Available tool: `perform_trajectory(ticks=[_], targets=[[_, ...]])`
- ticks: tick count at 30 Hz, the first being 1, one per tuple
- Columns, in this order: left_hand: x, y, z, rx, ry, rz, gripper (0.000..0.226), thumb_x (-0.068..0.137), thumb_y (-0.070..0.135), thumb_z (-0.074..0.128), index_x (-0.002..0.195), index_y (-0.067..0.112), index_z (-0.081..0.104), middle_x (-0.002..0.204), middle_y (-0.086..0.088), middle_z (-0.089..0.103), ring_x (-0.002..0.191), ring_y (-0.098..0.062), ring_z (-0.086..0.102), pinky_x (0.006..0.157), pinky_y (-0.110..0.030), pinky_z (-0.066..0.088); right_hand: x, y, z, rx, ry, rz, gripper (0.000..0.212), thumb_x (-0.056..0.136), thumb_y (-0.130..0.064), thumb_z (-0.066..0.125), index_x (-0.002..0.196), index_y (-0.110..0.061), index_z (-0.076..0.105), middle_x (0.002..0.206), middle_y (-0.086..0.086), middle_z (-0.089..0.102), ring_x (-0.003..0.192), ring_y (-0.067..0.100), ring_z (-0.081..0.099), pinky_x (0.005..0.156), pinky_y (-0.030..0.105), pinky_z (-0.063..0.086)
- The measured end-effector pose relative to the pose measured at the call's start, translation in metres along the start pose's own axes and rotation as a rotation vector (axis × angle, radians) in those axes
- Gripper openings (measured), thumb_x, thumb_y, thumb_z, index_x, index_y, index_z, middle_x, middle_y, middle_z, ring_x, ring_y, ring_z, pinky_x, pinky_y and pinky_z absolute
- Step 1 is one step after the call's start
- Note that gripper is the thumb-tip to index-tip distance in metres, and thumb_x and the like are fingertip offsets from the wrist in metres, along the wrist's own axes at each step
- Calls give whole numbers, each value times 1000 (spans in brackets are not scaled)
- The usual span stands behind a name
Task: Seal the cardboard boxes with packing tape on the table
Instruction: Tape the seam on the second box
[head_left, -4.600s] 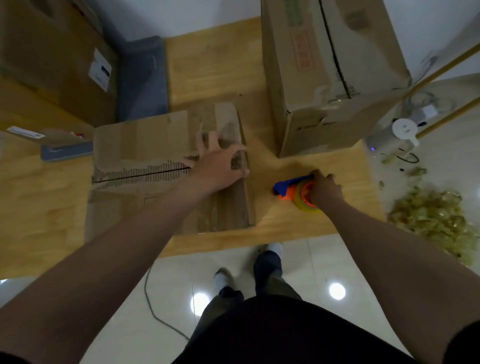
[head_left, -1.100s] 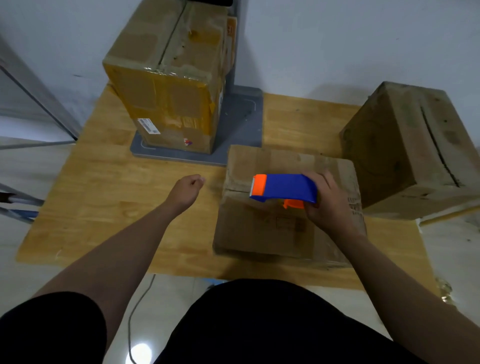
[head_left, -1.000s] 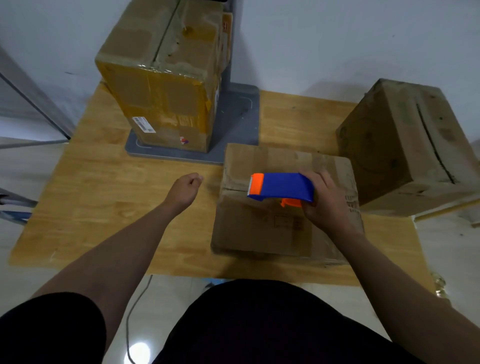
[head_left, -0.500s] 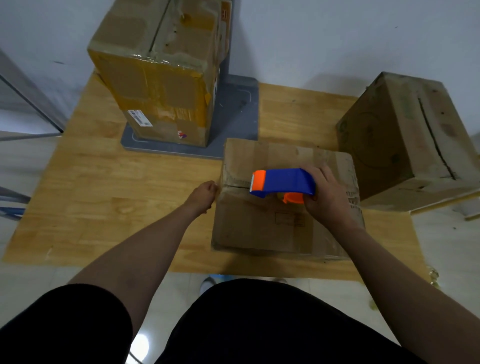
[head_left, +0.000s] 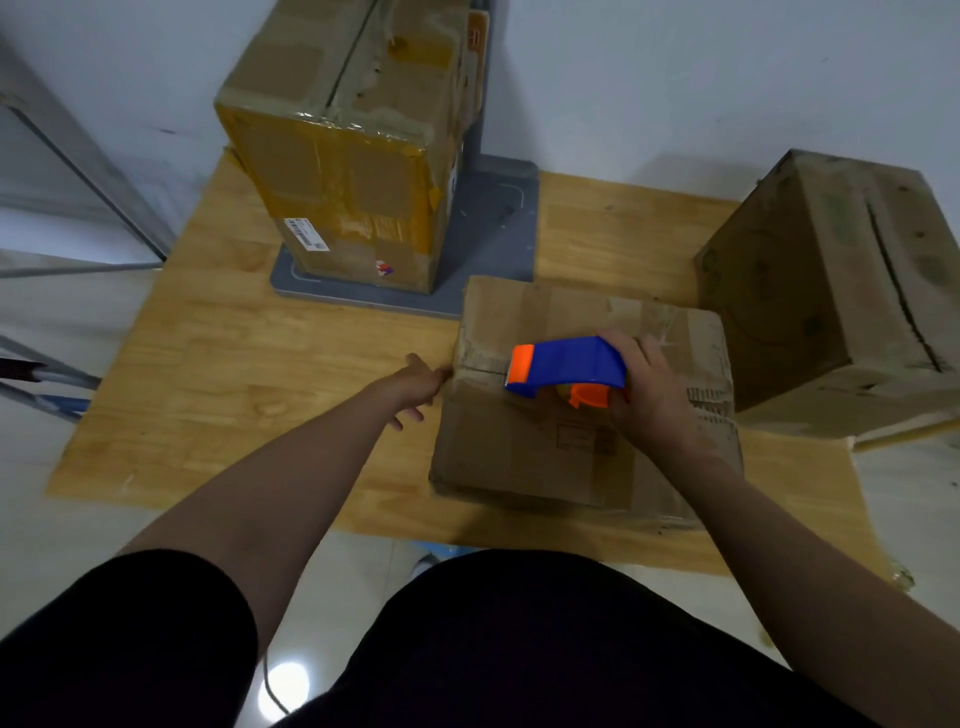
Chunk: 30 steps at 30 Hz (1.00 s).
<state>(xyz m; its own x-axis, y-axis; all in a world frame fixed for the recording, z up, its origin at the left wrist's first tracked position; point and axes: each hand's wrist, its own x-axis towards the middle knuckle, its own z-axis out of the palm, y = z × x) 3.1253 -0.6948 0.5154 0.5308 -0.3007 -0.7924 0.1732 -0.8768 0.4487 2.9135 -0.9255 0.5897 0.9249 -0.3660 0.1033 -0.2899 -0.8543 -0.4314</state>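
A low, worn cardboard box (head_left: 524, 457) lies on the wooden worktop (head_left: 234, 374) near its front edge. Its top flaps are closed and their seam runs left to right. A blue-and-orange tape dispenser (head_left: 566, 364) is held just over that seam, orange end pointing left. A tall box (head_left: 353, 171) wrapped in yellowish tape stands behind on the left. A large brown box (head_left: 831, 291) with a dark slit along its top sits at the right.

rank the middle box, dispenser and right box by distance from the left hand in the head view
1. middle box: the left hand is at its left edge.
2. dispenser: over that box's top, in the right hand.
3. right box: far right, past the dispenser.
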Motion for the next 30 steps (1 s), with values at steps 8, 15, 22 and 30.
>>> perform_trajectory(ticks=[8, 15, 22, 30], targets=[[-23, 24, 1, -93, 416, 270, 43, 104, 36, 47, 81, 8, 70, 80, -4, 72, 78, -23, 69, 76, -39, 56, -1, 8, 0, 15, -10, -1, 69, 85, -6, 64, 145, -29, 38, 125, 1, 45, 111, 22, 53, 78, 34, 48], [-38, 40, 42, 131, 450, 219, 47, 113, 36, 30, 108, 5, 65, 104, -16, 64, 96, -34, 61, 79, -40, 47, 1, 20, -3, 26, -58, -51, 76, 83, -7, 62, 149, -32, 33, 127, 1, 43, 112, 26, 53, 80, 46, 54], [-34, 34, 57, 30, 448, 124, 60, 111, 48, 25, 124, 3, 63, 121, -23, 65, 112, -40, 60, 91, -45, 48, 2, 33, -9, 59, -96, -104, 83, 82, -5, 64, 153, -36, 33, 122, -1, 41, 105, 22, 51, 80, 36, 49], [-25, 29, 55, 50, 442, 66, 73, 106, 62, 21, 128, 5, 60, 128, -22, 63, 118, -39, 58, 97, -46, 45, 5, 48, -20, -48, -128, -236, 87, 86, -9, 66, 153, -46, 26, 120, 1, 41, 85, 16, 47, 56, 23, 35]])
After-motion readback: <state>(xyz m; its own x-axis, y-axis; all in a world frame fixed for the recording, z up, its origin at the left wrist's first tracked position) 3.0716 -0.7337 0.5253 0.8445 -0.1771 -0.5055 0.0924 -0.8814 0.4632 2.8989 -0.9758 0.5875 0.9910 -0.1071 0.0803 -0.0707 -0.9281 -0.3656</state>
